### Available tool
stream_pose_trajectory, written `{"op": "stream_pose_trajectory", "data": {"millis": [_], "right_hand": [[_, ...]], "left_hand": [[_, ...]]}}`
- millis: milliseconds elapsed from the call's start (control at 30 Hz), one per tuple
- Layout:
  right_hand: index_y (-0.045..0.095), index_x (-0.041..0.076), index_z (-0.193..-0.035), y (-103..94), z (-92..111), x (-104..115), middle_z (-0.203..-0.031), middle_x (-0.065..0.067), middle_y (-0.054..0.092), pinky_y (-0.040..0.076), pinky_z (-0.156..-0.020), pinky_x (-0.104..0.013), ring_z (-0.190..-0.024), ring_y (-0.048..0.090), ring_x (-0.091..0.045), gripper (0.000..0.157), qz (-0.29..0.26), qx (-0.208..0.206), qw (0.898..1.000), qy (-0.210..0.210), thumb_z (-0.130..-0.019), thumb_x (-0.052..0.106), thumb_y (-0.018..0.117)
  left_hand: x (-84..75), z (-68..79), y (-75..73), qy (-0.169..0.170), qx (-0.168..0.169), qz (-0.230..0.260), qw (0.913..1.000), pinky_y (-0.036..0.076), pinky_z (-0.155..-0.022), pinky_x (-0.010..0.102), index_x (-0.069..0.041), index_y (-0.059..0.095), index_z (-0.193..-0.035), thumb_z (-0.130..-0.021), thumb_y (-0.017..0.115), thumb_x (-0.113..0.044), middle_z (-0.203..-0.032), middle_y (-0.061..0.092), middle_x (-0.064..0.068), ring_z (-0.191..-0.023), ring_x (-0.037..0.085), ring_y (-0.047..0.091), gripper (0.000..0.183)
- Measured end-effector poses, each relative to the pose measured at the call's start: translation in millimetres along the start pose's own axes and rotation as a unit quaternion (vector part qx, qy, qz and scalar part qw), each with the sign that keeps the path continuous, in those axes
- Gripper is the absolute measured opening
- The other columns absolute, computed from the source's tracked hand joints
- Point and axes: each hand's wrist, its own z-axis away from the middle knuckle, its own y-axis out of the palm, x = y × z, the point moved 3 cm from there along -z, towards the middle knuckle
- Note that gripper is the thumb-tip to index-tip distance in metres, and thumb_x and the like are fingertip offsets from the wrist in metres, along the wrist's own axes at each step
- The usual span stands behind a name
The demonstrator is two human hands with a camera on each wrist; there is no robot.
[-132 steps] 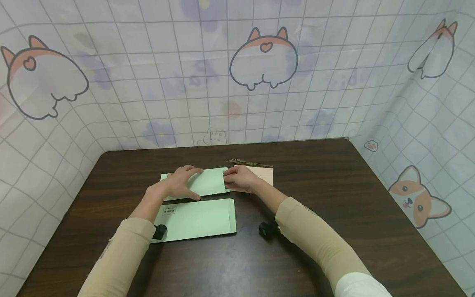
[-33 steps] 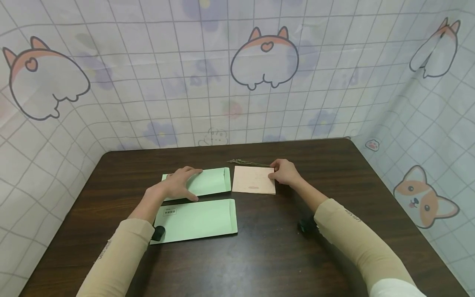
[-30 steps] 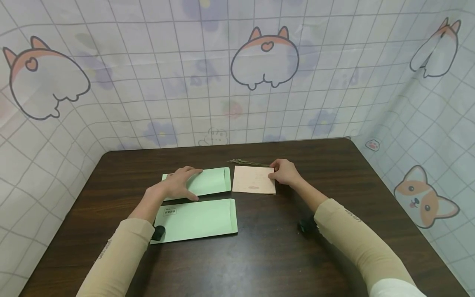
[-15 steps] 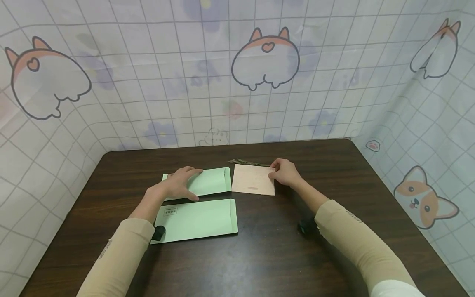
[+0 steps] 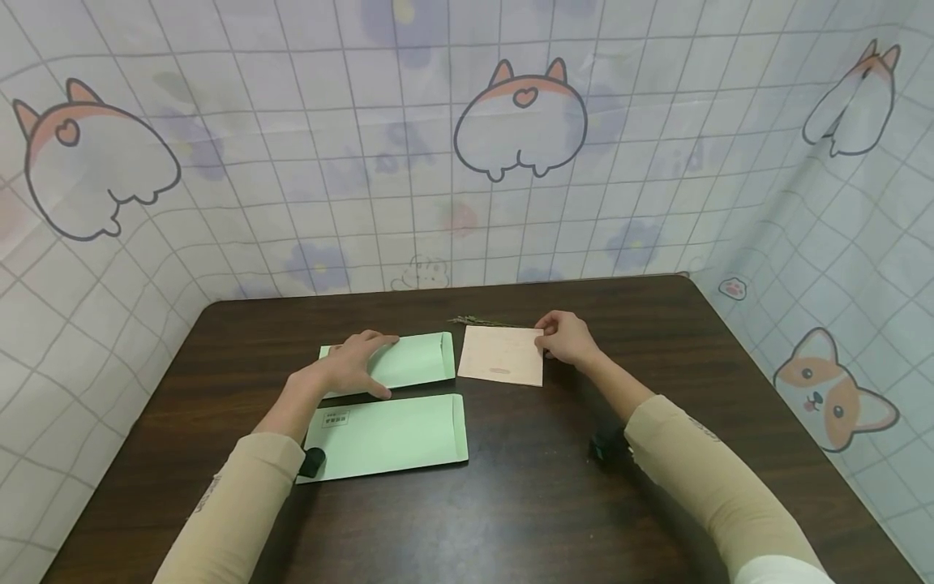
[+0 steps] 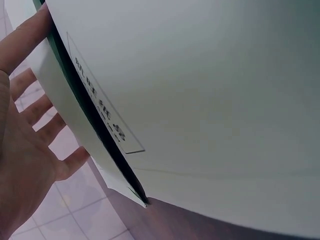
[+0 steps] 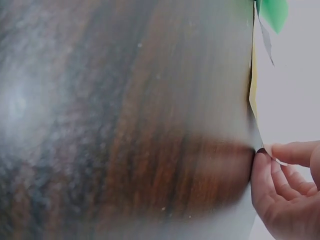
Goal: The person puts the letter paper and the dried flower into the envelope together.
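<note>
My left hand (image 5: 355,365) rests with spread fingers on the far green envelope (image 5: 416,361), thumb near its front edge. Closer to me, a larger green envelope (image 5: 394,438) with a small printed box lies partly behind the left wrist. In the left wrist view, the left fingers (image 6: 37,107) reach along the far envelope's edge. Just right of the far envelope lies a beige card (image 5: 501,354). Its right edge is pinched between thumb and fingers of my right hand (image 5: 569,338). The right wrist view shows the right fingertips (image 7: 265,165) together at a thin sheet edge.
A thin dried grass sprig (image 5: 481,321) lies right behind the card. Everything sits on a dark wooden table (image 5: 511,511), with patterned cloth (image 5: 350,162) hanging around its back and sides.
Over about four seconds my right hand moved right, from the far envelope's flap to the card's right edge, uncovering the card. Lately the card shifted slightly. My left hand stayed put.
</note>
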Motion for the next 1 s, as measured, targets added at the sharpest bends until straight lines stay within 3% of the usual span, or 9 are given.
{"op": "stream_pose_trajectory", "data": {"millis": [367,700,1000], "right_hand": [[0.062,-0.008,-0.123,0.1,1,-4,-0.110,-0.022,0.064,0.060,-0.076,-0.037,-0.088,0.067,-0.030,0.027,-0.067,0.000,0.998,0.012,-0.098,0.002,0.062],[0.057,-0.010,-0.130,3.0,-2,-11,-0.115,-0.020,0.060,0.059,-0.086,-0.040,-0.103,0.063,-0.030,0.031,-0.169,-0.013,0.985,0.026,-0.101,-0.001,0.060],[0.056,-0.009,-0.130,-1.3,-4,-14,-0.112,-0.016,0.057,0.057,-0.090,-0.041,-0.099,0.061,-0.025,0.030,-0.204,-0.015,0.978,0.033,-0.102,0.000,0.060]], "left_hand": [[0.8,-0.2,0.2,-0.003,-0.001,0.003,1.0000,0.019,-0.104,0.081,-0.015,0.034,-0.162,-0.083,0.087,-0.040,-0.160,0.032,0.021,-0.145,0.047,0.029,0.099],[1.2,0.8,1.7,-0.004,-0.005,0.006,1.0000,0.017,-0.104,0.082,-0.015,0.034,-0.162,-0.083,0.087,-0.040,-0.160,0.031,0.021,-0.145,0.048,0.029,0.099],[1.3,1.0,1.2,-0.005,-0.003,0.007,1.0000,0.017,-0.105,0.081,-0.014,0.032,-0.162,-0.083,0.087,-0.040,-0.161,0.030,0.021,-0.146,0.047,0.028,0.100]]}}
